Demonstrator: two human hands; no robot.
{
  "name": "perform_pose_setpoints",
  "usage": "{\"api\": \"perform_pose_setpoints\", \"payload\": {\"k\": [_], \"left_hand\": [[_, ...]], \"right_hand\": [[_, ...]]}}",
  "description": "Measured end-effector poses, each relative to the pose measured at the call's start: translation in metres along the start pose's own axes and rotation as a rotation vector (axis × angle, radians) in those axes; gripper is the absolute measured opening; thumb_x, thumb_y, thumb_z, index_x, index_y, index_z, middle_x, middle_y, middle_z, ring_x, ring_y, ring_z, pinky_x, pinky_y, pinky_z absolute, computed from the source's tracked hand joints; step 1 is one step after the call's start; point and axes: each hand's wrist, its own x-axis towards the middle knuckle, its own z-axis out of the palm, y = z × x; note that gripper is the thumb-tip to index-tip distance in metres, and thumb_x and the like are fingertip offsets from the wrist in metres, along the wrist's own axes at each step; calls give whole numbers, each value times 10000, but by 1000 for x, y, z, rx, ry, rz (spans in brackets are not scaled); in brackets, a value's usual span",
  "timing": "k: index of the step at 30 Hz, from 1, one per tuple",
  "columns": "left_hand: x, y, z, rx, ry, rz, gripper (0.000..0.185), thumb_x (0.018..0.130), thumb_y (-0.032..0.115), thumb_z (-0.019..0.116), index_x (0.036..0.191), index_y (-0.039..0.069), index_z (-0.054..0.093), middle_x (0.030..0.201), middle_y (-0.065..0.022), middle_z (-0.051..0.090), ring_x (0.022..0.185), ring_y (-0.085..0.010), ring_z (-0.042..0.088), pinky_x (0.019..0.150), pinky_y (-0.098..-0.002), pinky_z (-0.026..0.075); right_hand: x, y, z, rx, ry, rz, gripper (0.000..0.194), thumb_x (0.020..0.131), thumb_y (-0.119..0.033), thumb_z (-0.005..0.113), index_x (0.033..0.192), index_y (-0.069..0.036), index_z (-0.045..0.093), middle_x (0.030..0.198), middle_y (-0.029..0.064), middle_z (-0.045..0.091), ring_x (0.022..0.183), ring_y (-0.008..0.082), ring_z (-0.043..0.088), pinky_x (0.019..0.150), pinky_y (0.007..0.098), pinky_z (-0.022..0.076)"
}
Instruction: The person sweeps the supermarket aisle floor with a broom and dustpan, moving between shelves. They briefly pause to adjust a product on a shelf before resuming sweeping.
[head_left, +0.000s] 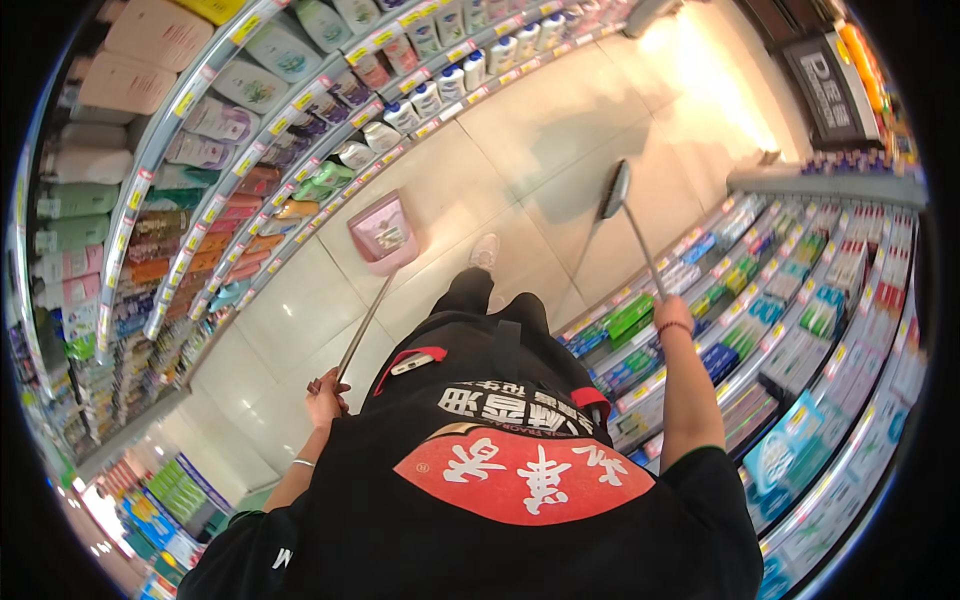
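My left hand (325, 397) is closed around the long metal handle of a pink dustpan (403, 251). The pan rests on the tiled floor ahead of me to the left, with some pale litter (388, 237) inside it. My right hand (673, 315) grips the thin handle of a broom (616, 189), held out to the right. The broom's dark bristles face left, above or against the tiles; I cannot tell whether they touch. Its shadow falls on the floor beside it.
Shelves of bottles (277, 56) line the left side of the aisle. Shelves with boxed goods (739, 337) run along the right, close to my right arm. Tiled floor (480, 176) lies between them. My shoe (484, 251) is near the dustpan.
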Motion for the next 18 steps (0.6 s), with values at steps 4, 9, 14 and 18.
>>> {"api": "perform_pose_setpoints", "payload": {"k": [4, 9, 14, 18], "left_hand": [[11, -12, 16, -269, 134, -190, 304, 868, 246, 585, 1104, 63, 644, 755, -98, 631, 468, -108, 431, 419, -282, 377], [12, -6, 12, -326, 255, -219, 280, 850, 278, 649, 1035, 68, 635, 719, -100, 634, 459, -116, 434, 422, -276, 380], [-14, 13, 14, -226, 296, -170, 291, 853, 277, 633, 1040, 54, 612, 708, -107, 643, 432, -116, 430, 407, -269, 370], [-27, 28, 41, -134, 287, -112, 306, 870, 239, 566, 1086, 39, 646, 703, -115, 655, 409, -115, 425, 399, -267, 373]], "right_hand": [[-1, -32, -14, 31, -52, -318, 330, 884, -336, 536, 1105, -119, 651, 998, 227, 659, 949, 419, 625, 844, 506, 497], [2, -146, -13, -154, -227, -602, 331, 890, -399, 540, 1122, -190, 651, 1053, 146, 674, 1001, 338, 631, 845, 463, 499], [-15, -288, -5, -381, -184, -834, 288, 899, -240, 497, 948, -86, 735, 970, 156, 706, 925, 308, 683, 790, 412, 538], [20, -296, -30, -392, -172, -820, 263, 883, -179, 502, 962, -83, 733, 1000, 145, 706, 939, 290, 685, 798, 385, 540]]}}
